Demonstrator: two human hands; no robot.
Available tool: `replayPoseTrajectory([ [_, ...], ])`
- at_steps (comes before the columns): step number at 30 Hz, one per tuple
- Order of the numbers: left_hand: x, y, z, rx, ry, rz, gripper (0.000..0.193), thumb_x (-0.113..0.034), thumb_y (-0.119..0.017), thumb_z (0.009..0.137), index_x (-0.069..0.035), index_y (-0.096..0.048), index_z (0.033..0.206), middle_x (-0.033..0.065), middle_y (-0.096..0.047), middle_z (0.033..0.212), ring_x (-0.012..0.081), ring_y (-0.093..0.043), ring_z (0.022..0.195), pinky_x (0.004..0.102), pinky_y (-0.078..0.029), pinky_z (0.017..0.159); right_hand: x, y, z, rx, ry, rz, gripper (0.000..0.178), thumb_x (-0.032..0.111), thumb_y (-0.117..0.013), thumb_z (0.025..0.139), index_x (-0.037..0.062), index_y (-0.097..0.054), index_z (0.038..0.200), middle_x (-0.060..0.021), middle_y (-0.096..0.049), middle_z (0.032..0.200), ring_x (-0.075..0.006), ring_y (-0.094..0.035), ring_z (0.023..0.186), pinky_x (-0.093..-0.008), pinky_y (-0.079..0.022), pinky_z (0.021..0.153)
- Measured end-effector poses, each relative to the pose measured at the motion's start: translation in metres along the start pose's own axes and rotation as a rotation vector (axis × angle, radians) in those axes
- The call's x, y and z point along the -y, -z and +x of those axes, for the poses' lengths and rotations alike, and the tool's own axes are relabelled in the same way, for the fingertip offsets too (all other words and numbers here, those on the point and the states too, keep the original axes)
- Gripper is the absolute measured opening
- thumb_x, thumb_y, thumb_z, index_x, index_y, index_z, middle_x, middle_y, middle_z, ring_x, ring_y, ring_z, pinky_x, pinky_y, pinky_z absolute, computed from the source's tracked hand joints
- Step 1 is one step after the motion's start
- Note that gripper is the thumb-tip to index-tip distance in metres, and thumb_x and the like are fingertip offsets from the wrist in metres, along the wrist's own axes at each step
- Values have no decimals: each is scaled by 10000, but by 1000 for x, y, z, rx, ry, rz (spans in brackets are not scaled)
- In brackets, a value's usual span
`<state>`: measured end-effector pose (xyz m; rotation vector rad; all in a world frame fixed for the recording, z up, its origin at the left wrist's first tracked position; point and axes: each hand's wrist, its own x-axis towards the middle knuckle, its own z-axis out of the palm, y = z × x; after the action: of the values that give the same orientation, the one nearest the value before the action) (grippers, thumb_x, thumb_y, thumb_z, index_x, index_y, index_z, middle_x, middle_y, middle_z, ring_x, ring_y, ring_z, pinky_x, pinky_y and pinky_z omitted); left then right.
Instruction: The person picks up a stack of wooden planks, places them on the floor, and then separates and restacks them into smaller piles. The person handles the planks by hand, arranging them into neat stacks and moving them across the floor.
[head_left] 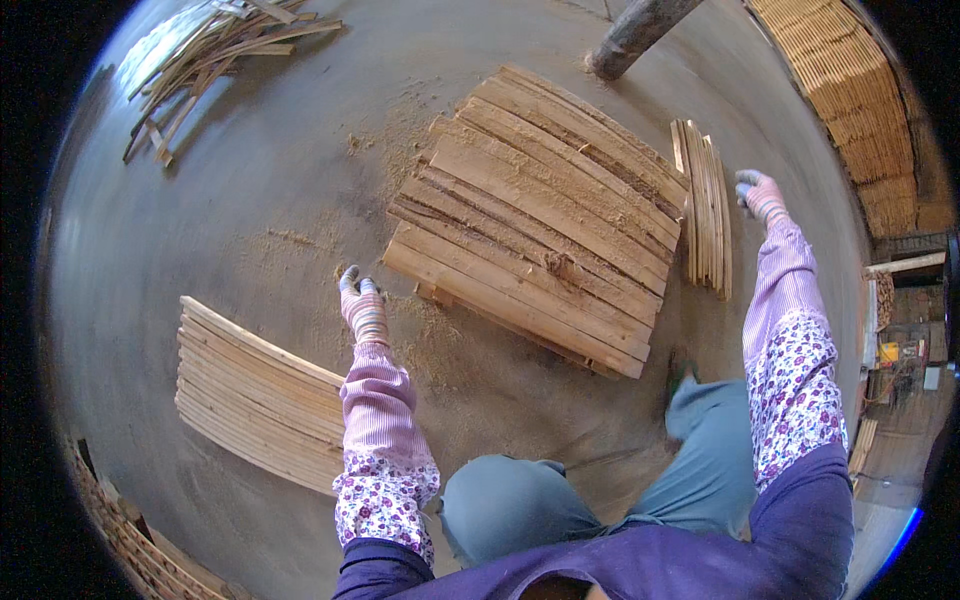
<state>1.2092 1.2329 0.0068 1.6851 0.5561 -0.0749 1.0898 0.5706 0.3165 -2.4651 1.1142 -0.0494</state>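
A low stack of wide wooden boards (540,215), dusted with sawdust, lies on the floor in front of me. My left hand (362,302), in a striped knit glove with grey fingertips, hovers off the stack's left corner, fingers apart and holding nothing. To the right, my right hand (760,195) wears a similar glove; its fingers are slightly bent and parted, with nothing visible in them. It is nearest to a narrow row of thin wooden strips (708,210) beside the stack's right end. Neither hand appears to touch the wood.
At my left lies a neat row of wooden strips (250,390), partly hidden by my left forearm. A loose heap of slats (210,65) sits far left. A round post (640,38) stands beyond the boards. Large stacks of slats (850,110) line the far right.
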Motion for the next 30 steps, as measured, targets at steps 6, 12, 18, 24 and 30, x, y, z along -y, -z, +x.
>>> replayPoseTrajectory([
  [6,-24,-16,-63,-178,-258,88,398,-42,-651,919,-40,-577,1310,116,-623,1260,208,-608,1113,326,-475,1005,-31,-23,3,151,325,-251,352,153,-654,845,40,-687,1176,-121,-731,1097,-196,-679,975,-331,-526,872],
  [12,-105,-61,-133,-184,-741,606,442,-94,-753,845,-113,-617,1265,96,-607,1273,281,-553,1213,392,-432,1073,-130,-67,-7,284,257,-240,348,180,-687,836,133,-688,1181,-136,-716,1139,-277,-676,1082,-367,-515,963],
  [18,-166,-144,-172,59,-951,874,447,-102,-769,807,-124,-635,1233,93,-615,1253,301,-530,1219,414,-430,1062,-143,-119,18,164,376,244,297,136,-733,819,112,-665,1107,-128,-713,967,-242,-686,877,-355,-544,812],
  [24,-193,-304,-254,532,-859,989,542,-132,-747,814,-135,-569,1326,135,-553,1355,343,-468,1299,447,-407,1087,-126,-136,21,21,511,231,290,242,-697,863,131,-643,1125,-166,-657,1067,-363,-642,996,-447,-518,855],
  [30,-226,-398,-127,115,-732,1144,640,-321,-670,896,-111,-439,1454,186,-493,1446,389,-429,1346,453,-359,1136,-129,-131,31,106,531,227,303,240,-718,856,122,-659,1129,-139,-655,1032,-354,-638,965,-445,-527,830],
])
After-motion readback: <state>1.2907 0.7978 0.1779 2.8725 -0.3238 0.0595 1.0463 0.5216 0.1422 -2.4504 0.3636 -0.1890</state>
